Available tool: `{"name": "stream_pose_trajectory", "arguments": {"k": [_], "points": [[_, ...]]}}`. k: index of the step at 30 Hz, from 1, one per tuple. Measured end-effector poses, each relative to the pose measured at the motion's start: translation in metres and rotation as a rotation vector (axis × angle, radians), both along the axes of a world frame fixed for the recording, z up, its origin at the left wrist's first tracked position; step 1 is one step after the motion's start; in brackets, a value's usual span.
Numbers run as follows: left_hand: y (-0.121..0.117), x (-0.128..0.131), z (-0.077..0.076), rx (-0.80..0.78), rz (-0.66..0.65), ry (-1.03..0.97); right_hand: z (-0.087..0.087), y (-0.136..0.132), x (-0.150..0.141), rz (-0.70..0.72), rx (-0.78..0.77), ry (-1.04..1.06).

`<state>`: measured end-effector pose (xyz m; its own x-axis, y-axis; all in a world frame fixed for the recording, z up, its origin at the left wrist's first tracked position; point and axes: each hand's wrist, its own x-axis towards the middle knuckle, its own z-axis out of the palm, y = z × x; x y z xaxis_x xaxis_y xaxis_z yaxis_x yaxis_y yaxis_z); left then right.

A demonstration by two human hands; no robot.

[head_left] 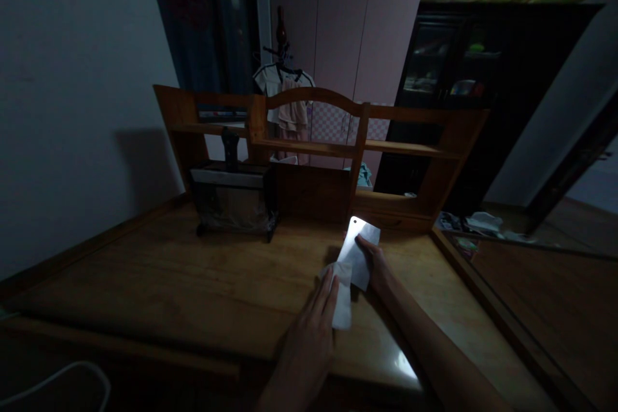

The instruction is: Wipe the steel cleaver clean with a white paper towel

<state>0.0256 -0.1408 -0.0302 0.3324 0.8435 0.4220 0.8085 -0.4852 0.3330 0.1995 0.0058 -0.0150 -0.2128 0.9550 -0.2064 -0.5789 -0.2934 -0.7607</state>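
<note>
Over the wooden desk, my right hand [374, 261] grips a flat, shiny, pale rectangular plate [348, 241] by its right side. A small dark round hole shows near its top left corner, and the upper left part glares white. I cannot make out exactly what kind of thing it is. My left hand [313, 322] has its fingers close together on a white tissue or thin cloth [342, 299]. The tissue meets the lower left edge of the plate and hangs down towards me. My left thumb is hidden.
The desk [193, 290] carries a wooden shelf unit [318, 149] along its back. A dark, plastic-covered stand [234, 196] with a black upright part is at the left rear. A white cable [82, 364] loops at the lower left. A wall [87, 109] borders the left side.
</note>
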Motion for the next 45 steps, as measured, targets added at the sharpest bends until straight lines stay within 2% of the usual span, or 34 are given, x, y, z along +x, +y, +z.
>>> {"name": "stream_pose_trajectory", "arguments": {"k": [11, 16, 22, 27, 30, 34, 41, 45], "points": [[-0.002, -0.002, -0.002, -0.005, -0.018, 0.023, 0.000, 0.000, 0.000, -0.022, -0.016, 0.003], [-0.021, -0.015, -0.011, 0.055, -0.044, 0.025, -0.001, 0.000, 0.000, -0.049, -0.040, -0.024], [-0.048, -0.043, -0.027, 0.172, -0.079, 0.162, 0.003, -0.002, -0.001, -0.039, 0.002, 0.010], [-0.056, -0.051, -0.031, 0.224, -0.073, 0.216, 0.005, -0.003, -0.002, -0.030, 0.023, 0.011], [-0.050, -0.046, -0.027, 0.230, -0.073, 0.183, 0.004, -0.002, -0.001, -0.038, 0.017, 0.011], [-0.031, -0.029, -0.021, 0.160, -0.043, 0.122, 0.002, -0.001, -0.001, -0.032, 0.018, 0.000], [0.011, -0.002, 0.003, 0.037, -0.020, 0.114, -0.001, 0.000, -0.001, 0.016, 0.019, 0.008], [0.016, 0.000, 0.007, 0.028, -0.016, 0.134, -0.002, 0.000, -0.001, 0.036, 0.017, 0.041]]}}
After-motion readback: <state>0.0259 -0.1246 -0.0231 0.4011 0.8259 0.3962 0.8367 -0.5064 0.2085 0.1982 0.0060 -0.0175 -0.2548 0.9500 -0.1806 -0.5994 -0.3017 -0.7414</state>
